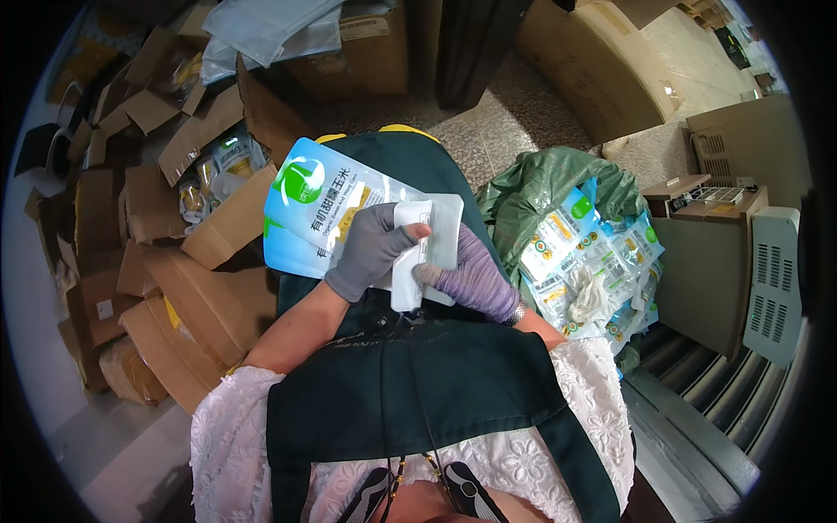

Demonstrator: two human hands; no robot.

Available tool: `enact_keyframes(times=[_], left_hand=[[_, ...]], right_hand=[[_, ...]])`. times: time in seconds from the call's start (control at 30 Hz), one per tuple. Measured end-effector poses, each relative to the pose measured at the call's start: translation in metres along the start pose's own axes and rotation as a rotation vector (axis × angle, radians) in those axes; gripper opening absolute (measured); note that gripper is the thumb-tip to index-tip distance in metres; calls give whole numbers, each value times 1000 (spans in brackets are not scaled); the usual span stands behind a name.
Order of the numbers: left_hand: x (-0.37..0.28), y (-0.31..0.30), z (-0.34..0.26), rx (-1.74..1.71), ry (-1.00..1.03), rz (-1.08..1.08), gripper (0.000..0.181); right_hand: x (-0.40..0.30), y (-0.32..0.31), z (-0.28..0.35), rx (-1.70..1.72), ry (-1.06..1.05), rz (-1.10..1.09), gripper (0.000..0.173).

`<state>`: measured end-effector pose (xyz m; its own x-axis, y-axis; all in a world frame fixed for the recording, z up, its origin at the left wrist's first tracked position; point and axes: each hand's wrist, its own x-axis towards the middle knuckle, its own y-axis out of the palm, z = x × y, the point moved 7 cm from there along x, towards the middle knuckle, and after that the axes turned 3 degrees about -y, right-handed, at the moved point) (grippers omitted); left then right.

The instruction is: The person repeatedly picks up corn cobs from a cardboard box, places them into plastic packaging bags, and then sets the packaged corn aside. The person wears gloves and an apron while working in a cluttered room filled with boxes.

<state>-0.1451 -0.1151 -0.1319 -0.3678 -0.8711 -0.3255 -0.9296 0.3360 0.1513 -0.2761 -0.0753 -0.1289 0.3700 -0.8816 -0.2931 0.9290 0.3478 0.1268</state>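
Observation:
A few flat blue-and-white printed plastic pouches [297, 212] lie fanned above my lap, each with a green emblem and writing. My left hand [369, 252], in a grey glove with a bare thumb tip, grips them near their right end. The left thumb presses on a narrow white flap or strip [407, 287] that stands across the pouches; whether it is part of a pouch I cannot tell. From the other side, my right hand [474, 274] in a purple-grey knitted glove pinches the same end, its thumb against the white strip. Most of the right fingers are hidden behind.
To the right stands a green woven sack [556, 167] filled with similar pouches [556, 242]. An open cardboard box [229, 222] with packed pouches is at the left, among several other cartons. A roller conveyor [713, 386] runs at the lower right beside a cabinet [696, 274].

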Motion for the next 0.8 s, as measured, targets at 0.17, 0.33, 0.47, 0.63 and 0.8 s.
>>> enact_keyframes(times=[0.17,0.33,0.47,0.63,0.8], left_hand=[[-1,-6,2,-8,-39,-47,24],[2,-23,8,348,26,-161,22],[-9,-7,-33,546,302,-266,33],[-15,13,-38,758,317,-45,27],[-15,8,-40,687,261,-87,26]], right_hand=[[0,-10,-18,261,96,6,59],[3,-10,-27,-3,-27,-33,65],[4,-7,-18,-208,-164,-82,71],[4,0,14,-333,-258,-150,73],[5,14,31,-663,-227,-97,78]])
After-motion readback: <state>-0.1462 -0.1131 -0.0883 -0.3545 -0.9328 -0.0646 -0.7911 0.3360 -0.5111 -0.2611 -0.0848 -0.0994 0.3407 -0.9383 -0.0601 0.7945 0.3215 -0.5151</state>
